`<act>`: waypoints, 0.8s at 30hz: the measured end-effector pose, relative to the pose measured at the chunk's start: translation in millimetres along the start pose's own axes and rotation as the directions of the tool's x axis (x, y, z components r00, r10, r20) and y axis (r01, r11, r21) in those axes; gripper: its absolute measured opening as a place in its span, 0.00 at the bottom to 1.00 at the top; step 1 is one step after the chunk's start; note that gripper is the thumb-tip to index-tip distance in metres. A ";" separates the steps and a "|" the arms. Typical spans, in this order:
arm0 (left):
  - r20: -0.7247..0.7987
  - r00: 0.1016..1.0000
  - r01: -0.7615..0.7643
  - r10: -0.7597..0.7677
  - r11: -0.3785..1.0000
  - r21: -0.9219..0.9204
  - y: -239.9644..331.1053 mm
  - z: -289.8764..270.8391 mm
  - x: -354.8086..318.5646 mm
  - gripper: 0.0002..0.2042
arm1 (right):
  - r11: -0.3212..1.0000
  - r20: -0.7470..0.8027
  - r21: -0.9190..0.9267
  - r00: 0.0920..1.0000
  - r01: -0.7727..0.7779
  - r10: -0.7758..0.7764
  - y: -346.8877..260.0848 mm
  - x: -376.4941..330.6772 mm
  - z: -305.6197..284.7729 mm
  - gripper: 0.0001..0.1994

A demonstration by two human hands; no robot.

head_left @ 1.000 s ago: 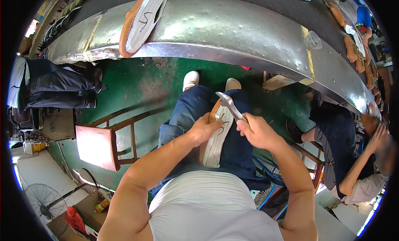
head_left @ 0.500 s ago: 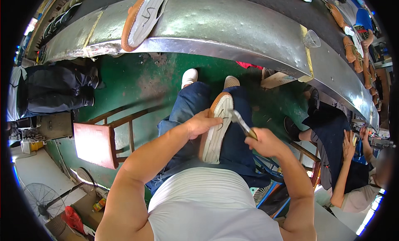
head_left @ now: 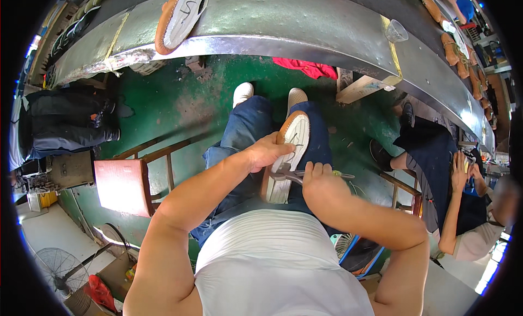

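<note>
While held sole-up on lap, shoe (head_left: 287, 152), white sole, tan rim, possibly unfinished

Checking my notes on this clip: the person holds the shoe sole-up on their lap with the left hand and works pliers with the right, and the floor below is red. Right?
Not quite. The head view shows the floor is green. The rest holds: left hand on the sole-up shoe, right hand gripping the pliers.

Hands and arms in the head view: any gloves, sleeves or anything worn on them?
None visible. Left hand and right hand are bare, with no gloves, rings or watch showing. Both forearms are uncovered up past the elbows; a white sleeveless top covers the torso.
</note>
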State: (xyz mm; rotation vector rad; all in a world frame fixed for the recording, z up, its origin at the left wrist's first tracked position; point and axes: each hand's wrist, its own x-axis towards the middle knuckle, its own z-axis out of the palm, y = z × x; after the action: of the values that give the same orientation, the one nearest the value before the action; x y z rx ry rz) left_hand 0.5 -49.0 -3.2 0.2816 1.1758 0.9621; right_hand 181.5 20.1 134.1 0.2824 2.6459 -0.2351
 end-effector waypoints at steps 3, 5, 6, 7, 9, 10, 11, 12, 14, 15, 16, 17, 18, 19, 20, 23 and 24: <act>-0.064 0.998 0.002 0.008 0.987 0.162 0.1 7.2 -3.8 0.23 | 0.966 0.418 0.253 0.894 0.054 -0.160 24.7 26.0 -28.1 0.09; 0.014 1.000 -0.015 0.015 0.999 0.032 -3.4 0.2 -5.1 0.23 | 0.950 0.334 0.305 0.928 0.057 -0.163 27.0 23.9 -8.3 0.11; 0.023 1.000 -0.003 0.003 1.000 0.006 1.4 -1.1 -11.2 0.22 | 0.950 0.334 0.307 0.928 0.059 -0.165 29.3 23.9 4.8 0.11; 0.025 1.000 -0.001 0.001 1.000 0.009 0.9 -4.5 -13.1 0.22 | 0.921 0.241 0.388 0.962 0.024 -0.127 29.6 20.8 21.3 0.12; 0.044 0.999 -0.019 0.032 0.965 -0.262 -3.2 -15.4 -11.7 0.24 | 0.883 0.141 0.470 0.987 0.003 -0.078 24.8 21.0 57.2 0.13; 0.159 0.981 -0.049 0.115 0.928 -0.369 -4.3 -23.5 -11.6 0.31 | 0.792 0.058 0.609 0.998 -0.041 0.007 21.0 20.7 77.2 0.14; 0.157 0.981 -0.047 0.111 0.930 -0.363 -0.4 -25.8 -7.8 0.31 | 0.672 -0.011 0.738 0.995 -0.060 0.101 15.8 19.8 91.2 0.14; 0.217 0.963 -0.081 0.161 0.938 -0.337 -0.5 -26.9 -7.8 0.33 | 0.543 -0.012 0.834 0.980 -0.099 0.197 7.2 15.1 96.3 0.14; 0.277 0.941 -0.106 0.195 0.946 -0.306 -3.2 -24.6 -9.0 0.36 | 0.479 -0.021 0.871 0.966 -0.109 0.259 1.2 13.2 104.2 0.15; 0.231 0.958 -0.113 0.171 0.963 -0.247 -3.1 -21.2 -6.3 0.37 | 0.423 -0.031 0.898 0.943 -0.119 0.331 1.6 12.8 102.1 0.15; 0.183 0.971 -0.117 0.151 0.976 -0.185 -3.7 -16.5 -3.9 0.38 | 0.444 0.030 0.882 0.958 -0.159 0.284 8.9 6.3 96.5 0.14; 0.135 0.982 -0.119 0.135 0.985 -0.122 -5.3 -10.8 -2.0 0.38 | 0.436 0.027 0.886 0.956 -0.158 0.291 13.9 -3.9 93.6 0.14; 0.096 0.984 -0.143 0.147 0.989 -0.047 -11.5 -2.5 -0.9 0.36 | 0.529 0.011 0.838 0.973 -0.135 0.231 19.6 -12.4 93.0 0.14; 0.057 0.982 -0.183 0.180 0.982 0.044 -16.1 6.4 0.6 0.35 | 0.616 0.009 0.780 0.987 -0.108 0.162 18.9 -21.3 93.9 0.14; 0.047 0.986 -0.162 0.160 0.985 0.052 -18.1 9.5 1.3 0.35 | 0.669 0.006 0.732 0.983 -0.129 0.183 13.4 -25.8 94.3 0.13; 0.024 0.990 -0.143 0.141 0.987 0.076 -24.5 16.5 1.7 0.34 | 0.740 -0.006 0.648 0.971 -0.179 0.240 3.6 -32.1 96.7 0.12; 0.008 0.989 -0.147 0.147 0.985 0.092 -25.4 17.0 2.2 0.33 | 0.739 -0.006 0.650 0.971 -0.179 0.241 2.0 -32.8 96.8 0.12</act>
State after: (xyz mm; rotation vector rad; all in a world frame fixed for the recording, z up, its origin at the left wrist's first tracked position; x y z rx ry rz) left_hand 27.8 -57.5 -14.2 0.4485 1.2136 1.0372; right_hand 252.2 -3.7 64.3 0.8290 2.4918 -1.0917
